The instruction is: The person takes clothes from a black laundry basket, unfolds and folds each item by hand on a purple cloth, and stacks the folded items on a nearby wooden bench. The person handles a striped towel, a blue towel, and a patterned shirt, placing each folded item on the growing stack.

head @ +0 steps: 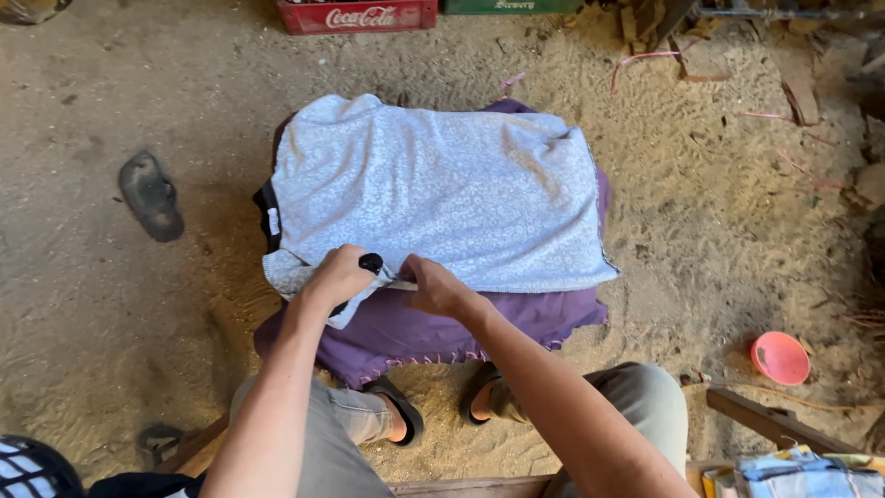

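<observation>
Sandy floor (111, 304): pale packed dirt and sawdust spreads under everything, the pale blue cloth lying at its middle.
Pale blue cloth (433, 194): a speckled, light blue-grey garment spread flat and wide; its near hem is where both hands meet.
Purple cloth (415, 332): lies under the pale blue cloth, showing past its near edge and its right side, with a pink-stitched border.
Legs and sandals: grey trousers just below the pale blue cloth's near edge, a dark sandalled foot (398, 410) poking out under the purple layer.
Red crate (355, 16): at the far side of the pale blue cloth, well apart from it.
Loose sandal (149, 195): dark, lying alone to the left of the pale blue cloth.
Pink bowl (780, 358): small and round, on the floor to the right of the pale blue cloth and nearer the person.
Left hand (336, 275): arm stretched forward, fist closed around a black-handled tool (371, 263) at the cloth's near-left corner; what kind of tool I cannot tell.
Right hand (433, 284): arm reaching in from the right, fingers pinched tight on the pale blue cloth's near hem, just beside the left hand and the tool's tip.
</observation>
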